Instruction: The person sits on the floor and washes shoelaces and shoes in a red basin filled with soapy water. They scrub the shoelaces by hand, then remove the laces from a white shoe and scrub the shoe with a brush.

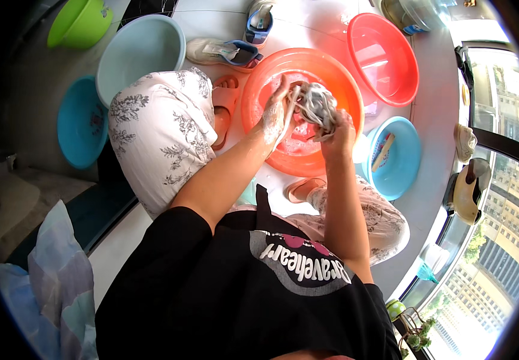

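Observation:
Over an orange plastic basin [259, 63] of soapy water, I hold a tangled bundle of wet, grey-white laces [318, 103]. My right hand [340, 128] grips the bundle's lower right end. My left hand [275, 114], covered in suds, is at the bundle's left side, with its thumb side raised and the other fingers partly hidden behind the strands. One loose white strand hangs down past my left wrist. Foam and pinkish-red material, not clear enough to name, show in the basin below.
A pale grey-green basin [140, 49], a red basin [383, 58] and a blue basin [403, 157] holding a wooden-looking bar [383, 153] surround me. Two shoes [214, 51] lie beyond my left knee. A dark blue basin [81, 121] and green tub [81, 22] are left. A window sill runs along the right.

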A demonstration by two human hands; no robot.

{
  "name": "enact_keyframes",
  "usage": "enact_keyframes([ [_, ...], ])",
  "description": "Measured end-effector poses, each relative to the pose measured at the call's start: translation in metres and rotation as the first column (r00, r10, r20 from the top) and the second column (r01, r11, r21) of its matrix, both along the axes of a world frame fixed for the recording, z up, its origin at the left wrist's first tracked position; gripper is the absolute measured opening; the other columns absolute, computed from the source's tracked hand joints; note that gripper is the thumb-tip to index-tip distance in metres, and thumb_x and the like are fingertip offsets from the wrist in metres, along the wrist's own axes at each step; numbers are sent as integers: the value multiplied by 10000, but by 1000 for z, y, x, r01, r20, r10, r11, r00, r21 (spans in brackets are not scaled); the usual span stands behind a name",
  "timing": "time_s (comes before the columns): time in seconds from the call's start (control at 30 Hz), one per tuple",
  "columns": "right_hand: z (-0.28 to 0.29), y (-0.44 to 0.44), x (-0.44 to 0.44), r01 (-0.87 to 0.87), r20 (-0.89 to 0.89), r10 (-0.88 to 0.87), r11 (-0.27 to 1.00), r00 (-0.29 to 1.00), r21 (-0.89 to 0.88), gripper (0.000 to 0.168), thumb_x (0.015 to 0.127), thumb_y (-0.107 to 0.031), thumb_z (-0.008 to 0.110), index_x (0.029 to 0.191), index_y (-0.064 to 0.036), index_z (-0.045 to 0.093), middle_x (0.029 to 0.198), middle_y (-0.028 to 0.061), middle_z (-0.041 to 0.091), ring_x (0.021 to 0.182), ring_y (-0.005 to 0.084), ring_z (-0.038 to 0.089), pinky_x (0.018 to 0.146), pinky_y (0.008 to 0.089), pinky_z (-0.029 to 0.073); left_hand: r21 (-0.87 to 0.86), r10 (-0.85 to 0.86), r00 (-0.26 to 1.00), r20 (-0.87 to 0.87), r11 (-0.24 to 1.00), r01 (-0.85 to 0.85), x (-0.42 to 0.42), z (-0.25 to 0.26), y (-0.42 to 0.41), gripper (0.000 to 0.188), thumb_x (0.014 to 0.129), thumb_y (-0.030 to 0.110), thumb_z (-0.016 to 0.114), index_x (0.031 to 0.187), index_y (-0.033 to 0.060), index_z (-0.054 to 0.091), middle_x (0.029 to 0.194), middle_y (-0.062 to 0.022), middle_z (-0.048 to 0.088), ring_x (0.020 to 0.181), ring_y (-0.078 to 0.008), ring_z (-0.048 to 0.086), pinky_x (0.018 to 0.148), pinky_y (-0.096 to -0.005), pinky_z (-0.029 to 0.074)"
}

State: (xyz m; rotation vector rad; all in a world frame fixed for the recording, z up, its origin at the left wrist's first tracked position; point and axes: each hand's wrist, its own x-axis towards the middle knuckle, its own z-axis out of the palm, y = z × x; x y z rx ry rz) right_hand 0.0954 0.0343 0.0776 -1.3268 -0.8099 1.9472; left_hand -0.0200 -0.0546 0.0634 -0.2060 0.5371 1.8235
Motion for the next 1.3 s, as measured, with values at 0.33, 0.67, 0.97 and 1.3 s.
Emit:
enact_keyframes([
  [0.33,4,-39,-25,-764,878,-71,462,473,450,299,921,-334,526,858,-55,615,677,172,605,640,352,610,616,453,492,-182,-13,975,224,982,55,23,-34,14,237,957,323,531,827,126,507,591,14,444,455,-117,444,387,-296,368],
  [0.67,-8,-39,-14,-725,835,-1,496,550,478,336,908,-333,578,846,-9,643,695,145,639,593,260,609,565,396,465,-197,-162,983,87,964,176,19,-18,6,441,951,535,434,713,162,433,567,45,390,492,-104,420,463,-260,377],
  [0.97,20,-76,-29,-803,862,-139,317,488,506,445,887,-448,595,791,-15,622,686,160,639,647,291,612,644,436,486,-301,-66,975,-212,954,-1,21,-29,10,395,939,499,497,747,155,474,611,37,430,466,-128,440,433,-283,391],
  [1.3,-5,-16,0,24,-62,-46,946,997,-323,318,982,-391,417,1068,-112,542,964,72,645,790,225,603,689,403,503,93,40,980,197,994,-59,4,8,28,701,892,648,420,1039,-16,593,876,-135,648,858,-258,640,841,-411,511],
])
